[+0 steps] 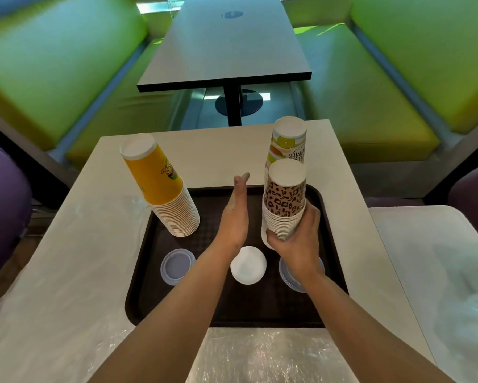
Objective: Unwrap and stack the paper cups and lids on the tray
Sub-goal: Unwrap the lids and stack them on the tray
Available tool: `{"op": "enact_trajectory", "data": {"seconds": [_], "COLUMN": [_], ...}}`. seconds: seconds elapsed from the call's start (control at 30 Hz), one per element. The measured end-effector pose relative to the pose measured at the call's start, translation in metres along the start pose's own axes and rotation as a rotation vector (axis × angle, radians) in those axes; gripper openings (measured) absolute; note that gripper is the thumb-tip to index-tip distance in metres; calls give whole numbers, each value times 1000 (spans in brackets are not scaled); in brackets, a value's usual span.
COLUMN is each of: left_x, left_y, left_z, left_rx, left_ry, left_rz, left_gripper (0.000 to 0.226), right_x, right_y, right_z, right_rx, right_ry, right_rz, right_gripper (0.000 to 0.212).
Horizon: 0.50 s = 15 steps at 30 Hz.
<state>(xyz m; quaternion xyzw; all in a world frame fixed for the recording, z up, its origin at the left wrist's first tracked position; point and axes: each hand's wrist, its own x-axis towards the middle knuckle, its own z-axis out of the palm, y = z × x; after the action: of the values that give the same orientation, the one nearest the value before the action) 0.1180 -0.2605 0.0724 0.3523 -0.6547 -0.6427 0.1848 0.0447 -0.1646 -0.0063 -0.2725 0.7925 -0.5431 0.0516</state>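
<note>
A dark brown tray (154,297) lies on a beige table. At its far left stands an upside-down stack of yellow paper cups (160,186). At the far right stands a stack of lemon-print cups (287,145), and in front of it a leopard-print cup stack (284,197), gripped near its base by my right hand (298,239). My left hand (236,214) is held flat and edge-on beside that stack, fingers straight, holding nothing. Along the tray's near part lie a clear lid stack (177,265), a white lid stack (248,265) and clear lids (290,277) partly hidden under my right wrist.
Clear plastic wrap (260,355) lies on the table in front of the tray and at its left. More crumpled plastic (453,286) sits on the adjacent table to the right. Beyond stand a dark table (226,51) and green benches (52,67).
</note>
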Motion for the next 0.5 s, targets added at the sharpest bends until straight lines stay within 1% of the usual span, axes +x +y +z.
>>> {"op": "enact_trajectory", "data": {"seconds": [0.07,0.13,0.23,0.33,0.5], "left_x": [7,15,28,40,49], "left_y": [1,5,12,21,31], "left_z": [3,7,11,15,18], "left_rx": [-2,-5,13,16,0], "left_ry": [23,36,31,-20,-146], "left_rz": [-4,-3,3,6,-2], "left_gripper": [76,66,62,63,66], "right_x": [1,5,13,21,28], "right_y": [3,6,8,7,5], "right_z": [-4,-9,-19,-29,-38], "right_rx": [6,19,106,144,94], "right_ry": [0,-34,-169,-306,-342], "right_rz": [1,8,45,96,106], "right_gripper": [94,95,102,106,107]}}
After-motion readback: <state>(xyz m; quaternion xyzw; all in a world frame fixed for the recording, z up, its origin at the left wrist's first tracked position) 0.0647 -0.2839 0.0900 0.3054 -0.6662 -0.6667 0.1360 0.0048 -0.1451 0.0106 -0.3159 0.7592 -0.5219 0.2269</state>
